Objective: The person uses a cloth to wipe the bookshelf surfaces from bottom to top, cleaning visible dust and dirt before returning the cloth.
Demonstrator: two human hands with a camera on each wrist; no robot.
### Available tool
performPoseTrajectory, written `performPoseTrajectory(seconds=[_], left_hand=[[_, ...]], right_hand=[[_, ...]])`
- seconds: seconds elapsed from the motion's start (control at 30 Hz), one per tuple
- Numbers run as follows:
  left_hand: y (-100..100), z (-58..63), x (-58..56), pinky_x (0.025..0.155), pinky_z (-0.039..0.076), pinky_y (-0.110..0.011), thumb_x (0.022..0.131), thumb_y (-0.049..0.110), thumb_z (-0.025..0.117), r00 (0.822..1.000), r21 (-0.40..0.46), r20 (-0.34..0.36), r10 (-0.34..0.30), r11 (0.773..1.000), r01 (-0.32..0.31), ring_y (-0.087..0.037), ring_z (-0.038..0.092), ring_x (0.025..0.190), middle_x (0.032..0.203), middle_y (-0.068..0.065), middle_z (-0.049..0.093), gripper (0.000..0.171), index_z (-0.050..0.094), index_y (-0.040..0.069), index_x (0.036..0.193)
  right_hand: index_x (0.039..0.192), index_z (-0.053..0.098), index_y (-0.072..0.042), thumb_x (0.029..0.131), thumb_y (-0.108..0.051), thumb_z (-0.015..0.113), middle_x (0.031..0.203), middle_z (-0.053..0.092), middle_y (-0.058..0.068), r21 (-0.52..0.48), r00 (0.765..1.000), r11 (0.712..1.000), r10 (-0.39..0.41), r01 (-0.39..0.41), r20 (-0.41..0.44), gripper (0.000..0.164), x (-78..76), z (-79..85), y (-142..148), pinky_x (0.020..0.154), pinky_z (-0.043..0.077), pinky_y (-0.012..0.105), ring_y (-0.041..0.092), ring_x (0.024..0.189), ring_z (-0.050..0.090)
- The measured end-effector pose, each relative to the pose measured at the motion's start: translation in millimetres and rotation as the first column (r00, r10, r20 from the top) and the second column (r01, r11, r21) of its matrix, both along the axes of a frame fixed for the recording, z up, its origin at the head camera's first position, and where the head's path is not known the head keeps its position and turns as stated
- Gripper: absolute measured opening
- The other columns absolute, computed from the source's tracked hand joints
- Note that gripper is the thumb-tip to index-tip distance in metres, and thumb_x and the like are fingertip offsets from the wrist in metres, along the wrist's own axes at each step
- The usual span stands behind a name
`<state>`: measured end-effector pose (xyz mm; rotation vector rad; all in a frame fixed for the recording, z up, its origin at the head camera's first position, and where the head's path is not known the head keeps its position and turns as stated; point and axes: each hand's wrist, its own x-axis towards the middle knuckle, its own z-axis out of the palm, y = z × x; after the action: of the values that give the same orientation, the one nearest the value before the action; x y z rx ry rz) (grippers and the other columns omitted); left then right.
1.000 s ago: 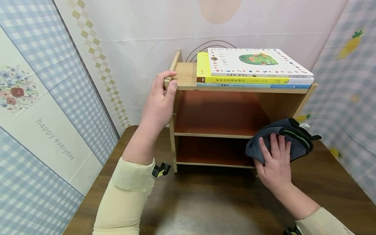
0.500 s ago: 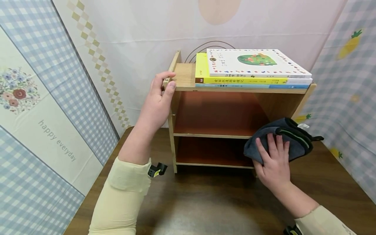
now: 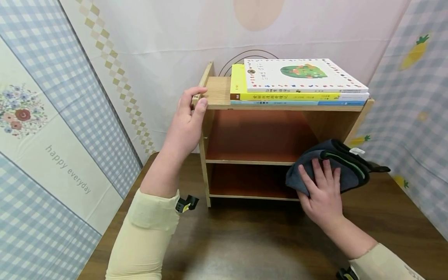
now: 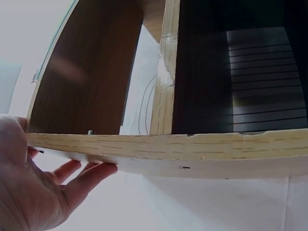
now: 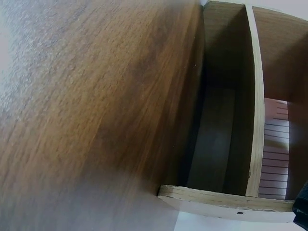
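Note:
A small wooden shelf with reddish-brown boards stands on a brown table. My left hand grips its upper left corner, thumb at the front edge; the left wrist view shows the fingers of this hand along the outer face of the side panel. Against the front edge of the right side panel, my right hand holds a folded dark blue-grey cloth with black trim and a white tag. Its fingers lie extended over the cloth; the thumb tip is hidden. Only a dark corner of the cloth enters the right wrist view.
Several books lie stacked on top of the shelf, a white picture book uppermost and a yellow one beneath. The brown table extends in front. Patterned fabric hangs behind and at both sides.
My right hand and the cloth have shifted slightly left along the shelf's right side. The left hand keeps its grip on the corner. The whole view has drifted a little.

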<state>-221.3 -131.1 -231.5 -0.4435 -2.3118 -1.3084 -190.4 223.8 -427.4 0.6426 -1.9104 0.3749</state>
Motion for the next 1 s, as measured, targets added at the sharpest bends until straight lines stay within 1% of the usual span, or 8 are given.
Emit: performPoseTrajectory(seconds=[0.23, 0.37, 0.47, 0.6, 0.7, 0.87, 1.0], left_hand=[[-1, 0.0, 0.2, 0.095, 0.040, -0.048, 0.103, 0.055, 0.037, 1.000, -0.008, 0.001, 0.006, 1.000, -0.006, -0.026, 0.049, 0.113, 0.149, -0.004, 0.034, 0.043, 0.040, 0.034, 0.140], [-1, 0.1, -0.1, 0.093, 0.040, -0.047, 0.103, 0.055, 0.037, 1.000, -0.008, 0.002, -0.005, 1.000, 0.005, -0.025, 0.049, 0.111, 0.147, -0.005, 0.036, 0.044, 0.040, 0.033, 0.141], [-1, 0.2, -0.1, 0.092, 0.040, -0.046, 0.103, 0.054, 0.038, 1.000, 0.001, 0.005, -0.013, 1.000, 0.013, -0.025, 0.048, 0.109, 0.145, -0.005, 0.036, 0.043, 0.041, 0.033, 0.141], [-3, 0.1, 0.7, 0.091, 0.040, -0.045, 0.103, 0.055, 0.038, 1.000, 0.006, 0.017, -0.018, 1.000, 0.017, -0.024, 0.048, 0.108, 0.144, -0.005, 0.036, 0.043, 0.041, 0.034, 0.141], [-6, 0.0, 0.9, 0.090, 0.040, -0.044, 0.103, 0.054, 0.038, 0.999, 0.003, 0.021, -0.034, 0.999, 0.034, -0.024, 0.048, 0.107, 0.142, -0.005, 0.037, 0.043, 0.040, 0.033, 0.141], [-11, 1.0, -1.0, 0.094, 0.040, -0.045, 0.104, 0.052, 0.038, 0.997, -0.028, 0.009, -0.075, 0.997, 0.075, -0.022, 0.048, 0.115, 0.146, -0.004, 0.034, 0.043, 0.039, 0.033, 0.142], [-12, 2.8, -2.4, 0.097, 0.041, -0.046, 0.104, 0.053, 0.037, 0.996, -0.061, 0.018, -0.082, 0.995, 0.083, -0.020, 0.047, 0.121, 0.151, 0.001, 0.031, 0.043, 0.039, 0.035, 0.143]], right_hand=[[0.150, 0.046, -0.030, 0.105, -0.047, 0.040, 0.155, 0.038, 0.014, 0.075, 1.000, 0.997, 0.026, -0.026, 0.010, 0.049, -0.9, 3.4, -6, 0.114, 0.010, 0.063, 0.037, 0.146, 0.024], [0.150, 0.046, -0.029, 0.105, -0.046, 0.039, 0.153, 0.040, 0.014, 0.098, 0.999, 0.995, 0.033, -0.035, 0.014, 0.049, -2.5, 4.0, -10, 0.113, 0.012, 0.065, 0.038, 0.145, 0.027], [0.148, 0.049, -0.027, 0.105, -0.046, 0.038, 0.152, 0.042, 0.014, 0.115, 0.999, 0.993, 0.037, -0.040, 0.021, 0.048, -3.2, 4.5, -14, 0.113, 0.012, 0.065, 0.038, 0.145, 0.028], [0.141, 0.055, -0.022, 0.105, -0.045, 0.038, 0.148, 0.046, 0.016, 0.134, 0.998, 0.989, 0.052, -0.054, 0.020, 0.046, -3.9, 6.0, -20, 0.114, 0.013, 0.063, 0.039, 0.144, 0.029], [0.140, 0.056, -0.021, 0.105, -0.044, 0.037, 0.146, 0.048, 0.017, 0.152, 0.998, 0.986, 0.061, -0.063, 0.019, 0.046, -4.6, 7.7, -24, 0.114, 0.014, 0.063, 0.039, 0.143, 0.030], [0.145, 0.051, -0.025, 0.106, -0.044, 0.035, 0.145, 0.049, 0.016, 0.184, 0.998, 0.981, 0.056, -0.060, 0.023, 0.047, -5.4, 10.4, -30, 0.111, 0.017, 0.065, 0.038, 0.143, 0.031], [0.143, 0.052, -0.023, 0.106, -0.043, 0.034, 0.144, 0.050, 0.015, 0.194, 0.998, 0.979, 0.054, -0.056, 0.014, 0.046, -5.5, 12.0, -33, 0.108, 0.020, 0.067, 0.039, 0.142, 0.032]])
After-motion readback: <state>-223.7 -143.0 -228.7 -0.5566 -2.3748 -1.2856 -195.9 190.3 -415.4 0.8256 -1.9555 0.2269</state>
